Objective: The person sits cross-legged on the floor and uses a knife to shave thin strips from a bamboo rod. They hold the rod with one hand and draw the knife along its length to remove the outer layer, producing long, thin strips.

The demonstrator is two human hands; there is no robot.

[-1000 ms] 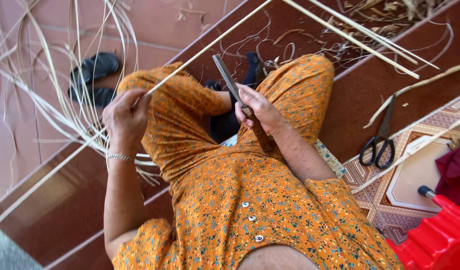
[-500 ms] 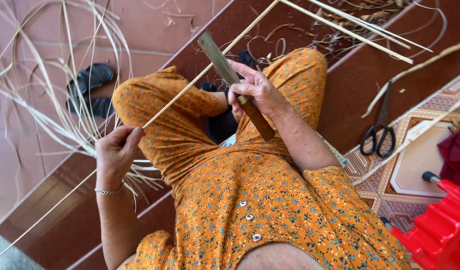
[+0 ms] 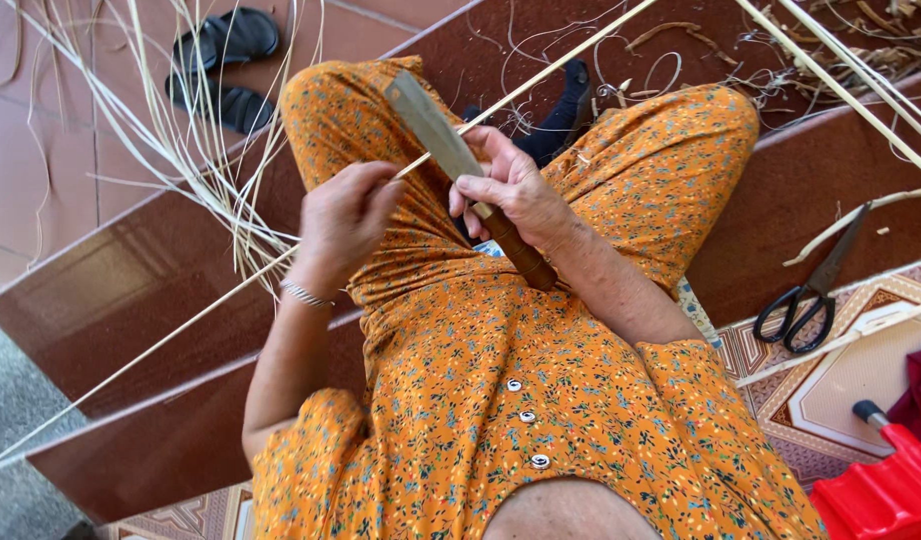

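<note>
- The right hand point(image 3: 506, 185) is closed round the brown wooden handle of a broad knife point(image 3: 436, 130), whose flat blade points up and away from the person's lap
- The left hand point(image 3: 343, 222) pinches a long pale cane strip point(image 3: 541, 75) just beside the knife, fingers curled shut on it where it meets the blade
- The cane strip runs as one unbroken diagonal across the knife: one end reaches past the top edge of the view on the far side of the blade, the other trails down toward the lower left corner, over the red-brown step point(image 3: 101, 300)
- By my reading the blade sits at a middle stretch of the strip, so part of its length looks worked and a long part on the far side of the knife looks left to do; whether the cut edge is clean I cannot tell
- A loose heap of thin pale strips point(image 3: 196, 170) lies left of the knife, suggesting a fair number already trimmed
- Several thicker cane rods point(image 3: 851, 75) lie well to the right of the knife, seemingly untouched
- Curled shavings point(image 3: 661, 70) are scattered beyond the knife
- Black scissors point(image 3: 816, 290) rest well to the right of the knife, unused, and a pair of dark sandals point(image 3: 226, 60) lies to its upper left
</note>
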